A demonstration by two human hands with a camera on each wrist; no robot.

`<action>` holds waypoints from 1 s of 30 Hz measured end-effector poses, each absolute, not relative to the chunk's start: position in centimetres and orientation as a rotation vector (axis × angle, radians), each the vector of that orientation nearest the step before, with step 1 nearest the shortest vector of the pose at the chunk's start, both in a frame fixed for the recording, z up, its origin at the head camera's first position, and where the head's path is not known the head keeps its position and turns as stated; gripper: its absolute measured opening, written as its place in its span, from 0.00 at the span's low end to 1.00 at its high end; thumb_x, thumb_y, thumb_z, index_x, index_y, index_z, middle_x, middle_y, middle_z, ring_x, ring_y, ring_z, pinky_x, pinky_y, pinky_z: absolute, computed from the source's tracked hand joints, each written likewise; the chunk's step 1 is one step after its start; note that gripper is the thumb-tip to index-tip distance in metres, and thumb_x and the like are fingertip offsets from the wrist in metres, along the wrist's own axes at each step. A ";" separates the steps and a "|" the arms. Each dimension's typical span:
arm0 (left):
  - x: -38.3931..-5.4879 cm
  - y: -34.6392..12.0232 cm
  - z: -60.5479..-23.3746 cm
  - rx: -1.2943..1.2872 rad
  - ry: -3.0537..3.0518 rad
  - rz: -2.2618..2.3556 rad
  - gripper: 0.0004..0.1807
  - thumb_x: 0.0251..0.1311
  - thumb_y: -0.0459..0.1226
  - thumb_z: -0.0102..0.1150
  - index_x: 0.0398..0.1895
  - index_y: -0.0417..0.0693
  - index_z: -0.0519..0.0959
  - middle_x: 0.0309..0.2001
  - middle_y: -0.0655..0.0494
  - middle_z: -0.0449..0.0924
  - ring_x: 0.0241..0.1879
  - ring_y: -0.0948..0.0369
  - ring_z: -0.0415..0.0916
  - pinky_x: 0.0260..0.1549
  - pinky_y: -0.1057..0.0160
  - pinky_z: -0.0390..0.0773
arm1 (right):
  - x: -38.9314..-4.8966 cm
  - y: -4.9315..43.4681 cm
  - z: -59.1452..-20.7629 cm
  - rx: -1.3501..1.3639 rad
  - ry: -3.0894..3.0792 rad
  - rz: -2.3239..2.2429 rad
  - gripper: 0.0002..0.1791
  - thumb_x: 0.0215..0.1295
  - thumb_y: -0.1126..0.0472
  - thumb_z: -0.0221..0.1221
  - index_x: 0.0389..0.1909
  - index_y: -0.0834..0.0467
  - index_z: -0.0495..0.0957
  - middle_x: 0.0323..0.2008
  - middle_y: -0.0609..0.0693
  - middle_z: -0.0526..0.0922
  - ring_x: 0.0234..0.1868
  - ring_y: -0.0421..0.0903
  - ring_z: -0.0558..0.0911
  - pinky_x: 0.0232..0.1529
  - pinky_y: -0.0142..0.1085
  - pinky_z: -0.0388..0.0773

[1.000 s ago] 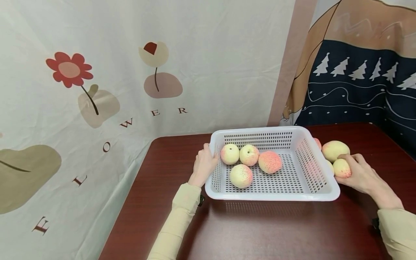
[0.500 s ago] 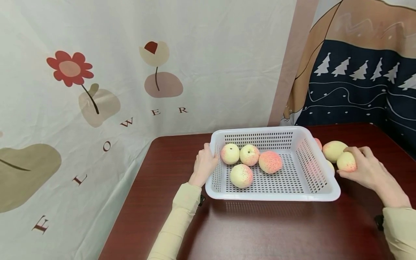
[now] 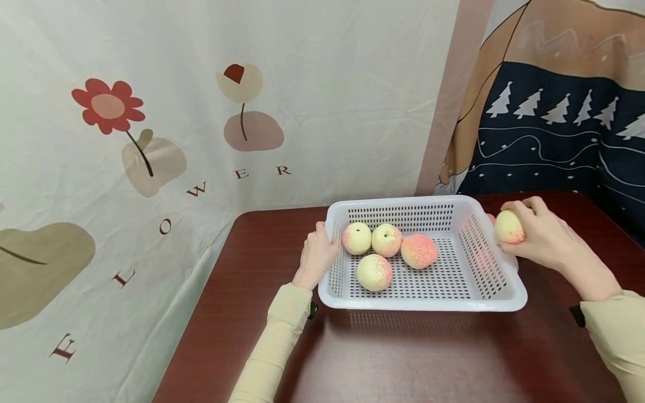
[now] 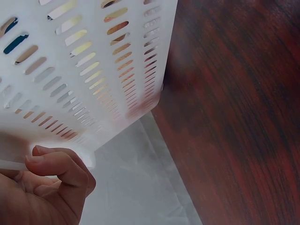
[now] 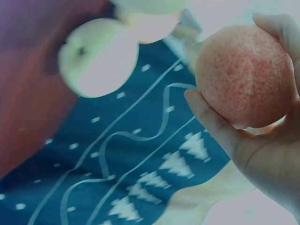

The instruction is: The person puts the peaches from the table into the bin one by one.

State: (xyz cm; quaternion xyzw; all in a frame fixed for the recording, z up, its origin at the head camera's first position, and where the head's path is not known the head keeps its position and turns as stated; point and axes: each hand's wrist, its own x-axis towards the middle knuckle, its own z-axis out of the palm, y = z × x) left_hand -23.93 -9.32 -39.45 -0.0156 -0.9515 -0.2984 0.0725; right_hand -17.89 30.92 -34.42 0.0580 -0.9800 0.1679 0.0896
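A white perforated plastic basket stands on the table, tilted toward the camera. My left hand grips its left rim; the left wrist view has the fingers curled at the rim. Several peaches lie toward the basket's left side, among them a pale one and a redder one. My right hand holds another peach, yellow with a speckled red side, raised close to the basket's right rim. In the right wrist view thumb and fingers wrap round this peach.
More peaches are outside the basket at the right; a pale one shows in the right wrist view, and a sliver of a red one behind the rim. A dark red-brown table carries everything. Printed curtains hang behind.
My right hand first drew the peach rightward from beside the others, then raised it and brought it left toward the basket's rim. The left hand and the basket have stayed in place.
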 end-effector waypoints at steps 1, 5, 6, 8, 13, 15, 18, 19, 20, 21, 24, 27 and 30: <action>-23.9 -9.3 -39.4 -0.046 -2.859 -0.897 0.24 0.59 0.37 0.54 0.58 0.38 0.66 0.39 0.39 0.81 0.30 0.49 0.82 0.23 0.58 0.78 | -17.9 30.4 -34.1 0.205 -2.917 0.488 0.38 0.44 0.54 0.71 0.57 0.58 0.65 0.53 0.69 0.61 0.38 0.64 0.72 0.33 0.57 0.74; -24.0 -9.3 -39.4 -0.041 -2.866 -0.902 0.24 0.59 0.37 0.54 0.58 0.38 0.65 0.39 0.39 0.81 0.30 0.50 0.82 0.23 0.59 0.78 | -18.0 28.4 -33.1 0.350 -2.933 0.468 0.36 0.44 0.57 0.70 0.56 0.56 0.66 0.50 0.65 0.64 0.34 0.58 0.75 0.31 0.51 0.78; -24.0 -9.3 -39.4 -0.040 -2.867 -0.901 0.24 0.59 0.37 0.54 0.58 0.38 0.65 0.39 0.39 0.81 0.30 0.50 0.82 0.23 0.59 0.78 | -18.0 27.9 -32.8 0.388 -2.935 0.457 0.36 0.44 0.57 0.70 0.56 0.56 0.67 0.49 0.64 0.65 0.34 0.56 0.75 0.31 0.50 0.79; -24.0 -9.3 -39.4 -0.037 -2.868 -0.900 0.24 0.59 0.38 0.54 0.58 0.38 0.65 0.39 0.39 0.81 0.30 0.50 0.82 0.23 0.59 0.78 | -17.9 26.9 -32.4 0.458 -2.939 0.422 0.34 0.43 0.57 0.69 0.55 0.55 0.68 0.48 0.61 0.66 0.33 0.54 0.75 0.30 0.46 0.79; -23.9 -9.3 -39.5 -0.031 -2.868 -0.892 0.24 0.59 0.38 0.54 0.58 0.38 0.66 0.39 0.39 0.81 0.31 0.49 0.82 0.25 0.57 0.79 | -18.0 24.6 -31.8 0.650 -2.902 0.333 0.33 0.41 0.57 0.70 0.52 0.53 0.71 0.46 0.57 0.70 0.32 0.49 0.74 0.27 0.37 0.73; -23.9 -9.3 -39.4 -0.031 -2.866 -0.884 0.24 0.59 0.38 0.54 0.58 0.38 0.66 0.39 0.39 0.81 0.32 0.49 0.82 0.25 0.57 0.79 | -18.1 23.7 -31.8 0.726 -2.875 0.311 0.32 0.40 0.58 0.70 0.51 0.52 0.72 0.44 0.55 0.71 0.31 0.47 0.73 0.26 0.35 0.70; -23.9 -9.3 -39.4 -0.036 -2.864 -0.878 0.24 0.59 0.37 0.54 0.58 0.38 0.66 0.39 0.39 0.81 0.31 0.49 0.82 0.24 0.57 0.78 | -18.3 22.4 -32.0 0.829 -2.849 0.247 0.32 0.38 0.58 0.70 0.50 0.52 0.74 0.42 0.53 0.73 0.30 0.45 0.73 0.27 0.36 0.70; -23.9 -9.3 -39.4 -0.037 -2.863 -0.876 0.24 0.59 0.37 0.54 0.58 0.38 0.66 0.38 0.39 0.81 0.31 0.49 0.82 0.23 0.58 0.78 | -18.3 21.9 -32.2 0.859 -2.847 0.219 0.32 0.37 0.57 0.70 0.51 0.53 0.74 0.42 0.53 0.73 0.30 0.45 0.73 0.27 0.37 0.70; -23.8 -9.4 -39.3 -0.039 -2.863 -0.876 0.24 0.59 0.37 0.54 0.58 0.38 0.66 0.38 0.39 0.81 0.30 0.49 0.82 0.23 0.58 0.78 | -18.3 21.5 -32.3 0.892 -2.842 0.182 0.33 0.37 0.57 0.69 0.51 0.53 0.74 0.41 0.52 0.73 0.29 0.45 0.73 0.27 0.38 0.70; -23.8 -9.4 -39.4 -0.040 -2.864 -0.876 0.24 0.59 0.37 0.54 0.58 0.38 0.66 0.38 0.39 0.81 0.30 0.49 0.82 0.22 0.58 0.78 | -18.3 21.0 -32.5 0.919 -2.845 0.146 0.34 0.37 0.56 0.69 0.51 0.53 0.74 0.42 0.53 0.74 0.29 0.46 0.74 0.27 0.40 0.72; -23.8 -9.4 -39.3 -0.039 -2.866 -0.873 0.24 0.60 0.38 0.54 0.58 0.38 0.66 0.38 0.39 0.81 0.30 0.50 0.82 0.22 0.59 0.78 | -18.3 19.9 -33.1 0.996 -2.859 0.070 0.35 0.35 0.56 0.70 0.52 0.54 0.73 0.43 0.55 0.75 0.29 0.47 0.76 0.27 0.42 0.73; -23.8 -9.4 -39.3 -0.036 -2.868 -0.868 0.24 0.60 0.38 0.53 0.58 0.38 0.66 0.39 0.39 0.81 0.30 0.50 0.82 0.22 0.59 0.78 | -18.2 19.0 -33.7 1.063 -2.858 0.029 0.35 0.34 0.56 0.70 0.51 0.53 0.72 0.43 0.56 0.75 0.29 0.48 0.77 0.25 0.42 0.74; -23.7 -9.4 -39.3 -0.037 -2.866 -0.873 0.24 0.59 0.38 0.54 0.58 0.38 0.66 0.38 0.39 0.81 0.30 0.50 0.82 0.22 0.59 0.78 | -18.4 18.2 -34.2 1.126 -2.864 0.012 0.32 0.34 0.56 0.70 0.47 0.51 0.70 0.41 0.53 0.73 0.28 0.46 0.74 0.25 0.39 0.71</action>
